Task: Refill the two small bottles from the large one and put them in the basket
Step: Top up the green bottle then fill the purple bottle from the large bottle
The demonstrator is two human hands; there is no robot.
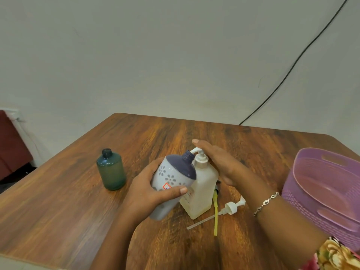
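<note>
My left hand (148,190) grips a small white bottle with grey flowers and a dark blue top (172,178), tilted so its open neck sits under the spout of the large bottle. The large frosted pump bottle (202,190) stands upright at the table's middle. My right hand (216,160) lies flat on its white pump head, fingers straight. A small teal bottle (111,170) stands uncapped to the left, apart from both hands. The purple basket (319,182) sits at the right edge.
Two loose pump tops lie on the wooden table (78,211) right of the large bottle: a white one (231,208) with a clear tube and one with a yellow tube (215,215). A black cable (292,65) runs down the wall behind.
</note>
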